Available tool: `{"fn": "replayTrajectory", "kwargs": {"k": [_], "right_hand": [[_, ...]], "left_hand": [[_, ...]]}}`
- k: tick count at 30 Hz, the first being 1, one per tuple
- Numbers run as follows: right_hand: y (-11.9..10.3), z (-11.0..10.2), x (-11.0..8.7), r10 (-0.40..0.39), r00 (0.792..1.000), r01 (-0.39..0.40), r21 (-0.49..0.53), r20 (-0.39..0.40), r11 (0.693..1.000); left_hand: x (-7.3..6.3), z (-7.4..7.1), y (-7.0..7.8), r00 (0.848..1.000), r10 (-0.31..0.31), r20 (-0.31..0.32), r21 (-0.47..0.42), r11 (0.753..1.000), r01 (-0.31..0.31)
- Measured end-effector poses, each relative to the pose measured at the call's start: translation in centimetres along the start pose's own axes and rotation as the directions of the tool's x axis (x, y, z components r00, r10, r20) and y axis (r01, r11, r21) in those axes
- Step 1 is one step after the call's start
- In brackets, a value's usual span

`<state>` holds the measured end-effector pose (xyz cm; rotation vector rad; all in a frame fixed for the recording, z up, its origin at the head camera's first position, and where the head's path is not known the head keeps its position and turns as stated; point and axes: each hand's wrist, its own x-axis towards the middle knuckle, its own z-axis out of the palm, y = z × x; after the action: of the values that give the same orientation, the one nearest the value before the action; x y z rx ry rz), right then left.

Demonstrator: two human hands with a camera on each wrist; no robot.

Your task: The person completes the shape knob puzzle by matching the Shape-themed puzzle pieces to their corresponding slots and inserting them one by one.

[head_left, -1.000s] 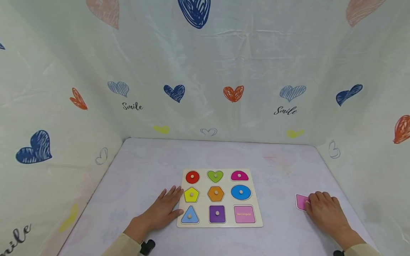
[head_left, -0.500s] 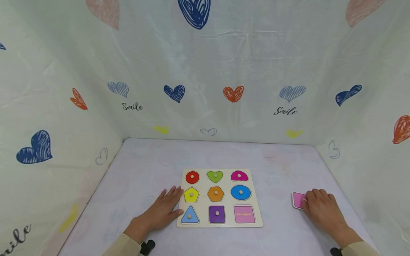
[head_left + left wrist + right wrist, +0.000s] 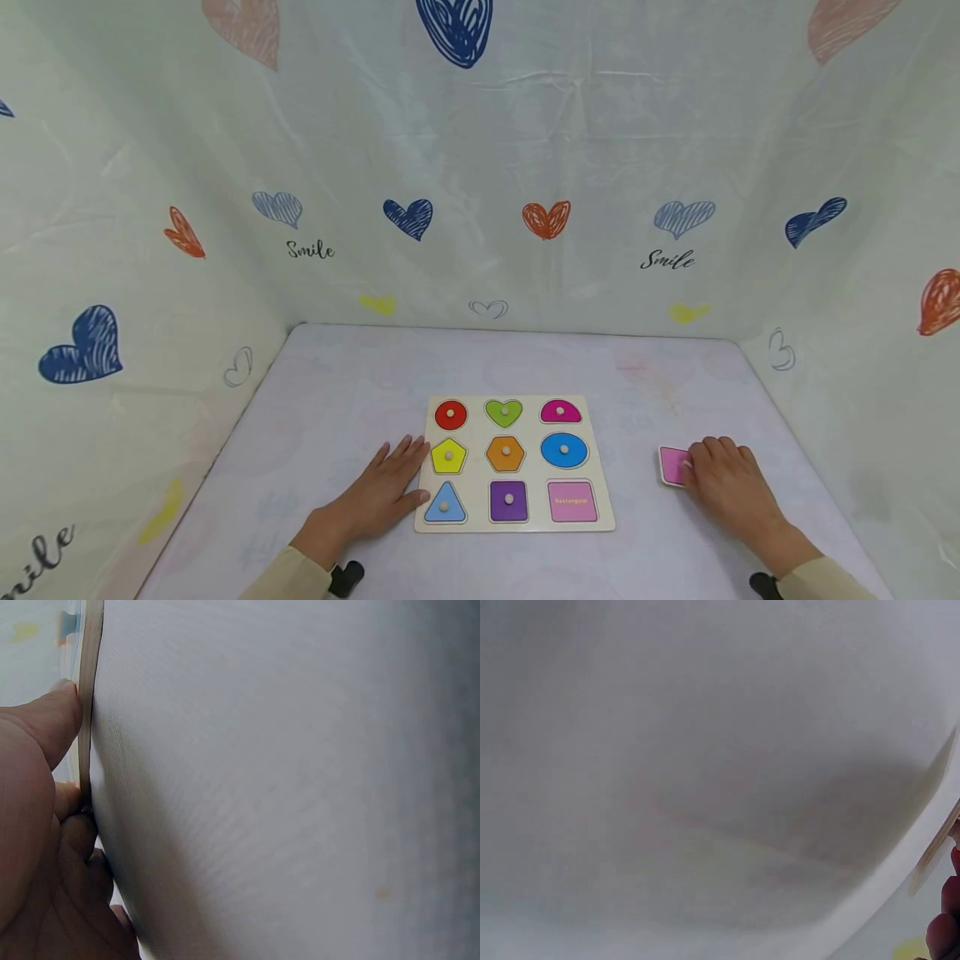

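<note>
A shape puzzle board point(image 3: 477, 467) lies on the table. Its coloured knobbed pieces sit in their places, and the lower right recess point(image 3: 572, 502), labelled "Rectangular", shows bare pink. My left hand point(image 3: 367, 500) rests at the board's left edge with fingers stretched out; in the left wrist view its thumb touches the board's wooden side point(image 3: 88, 697). Off to the right, my right hand point(image 3: 727, 487) pinches a pink rectangular puzzle piece point(image 3: 672, 465), whose left part shows past the fingers. The piece's thin edge point(image 3: 934, 847) appears at the right of the right wrist view.
A pale cloth covers the table point(image 3: 510, 358). Curtains point(image 3: 480, 275) printed with hearts and "Smile" stand behind it and on both sides. Dark wrist straps point(image 3: 347, 578) show at both cuffs.
My right hand has moved left toward the board, carrying the pink rectangular puzzle piece. The left hand and the board have stayed where they were.
</note>
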<state>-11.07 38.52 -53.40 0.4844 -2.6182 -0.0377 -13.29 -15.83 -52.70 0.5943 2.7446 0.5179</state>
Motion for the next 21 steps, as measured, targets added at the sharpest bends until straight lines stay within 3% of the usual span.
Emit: {"fn": "replayTrajectory", "kwargs": {"k": [10, 21], "right_hand": [[-2.6, 0.2, 1.9, -0.093, 0.994, 0.094, 0.01, -0.051, 0.996], [-8.1, -0.3, 3.7, -0.078, 0.992, 0.079, -0.004, 0.097, 0.997]], "left_hand": [[0.1, 0.1, -0.1, 1.0, 0.004, -0.001, 0.006, 1.0, -0.004], [0.1, 0.2, -0.1, 1.0, 0.005, -0.007, 0.003, 1.0, -0.004]]}}
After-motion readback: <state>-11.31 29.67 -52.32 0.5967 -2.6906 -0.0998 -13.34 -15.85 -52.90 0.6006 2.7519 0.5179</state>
